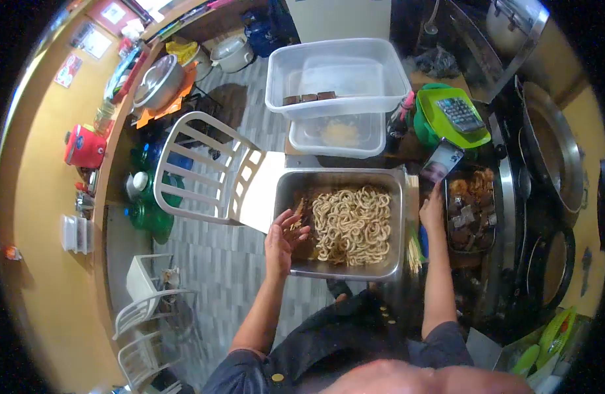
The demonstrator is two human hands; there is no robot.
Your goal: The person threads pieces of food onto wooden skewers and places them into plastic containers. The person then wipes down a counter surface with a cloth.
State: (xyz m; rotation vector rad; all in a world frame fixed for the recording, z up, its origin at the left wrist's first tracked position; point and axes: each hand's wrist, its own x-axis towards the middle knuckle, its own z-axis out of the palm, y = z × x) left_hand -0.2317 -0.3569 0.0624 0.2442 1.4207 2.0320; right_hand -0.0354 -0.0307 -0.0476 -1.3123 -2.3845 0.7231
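Observation:
My left hand is over the left rim of a rectangular metal pan, its fingers apart and holding nothing. Inside the pan lies a mass of pale, curly coils of food, with some brown bits at the left side. My right hand reaches past the pan's right side, one finger stretched to the lower edge of a phone with a lit screen. Close to that hand, a smaller tray holds dark cubes and reddish-brown pieces. Thin sticks lie between the pan and my right forearm.
Beyond the pan stand two clear plastic tubs, one holding dark blocks. A calculator rests on a green lid. The pan partly sits over a white chair. Large woks line the right; green bottles stand left.

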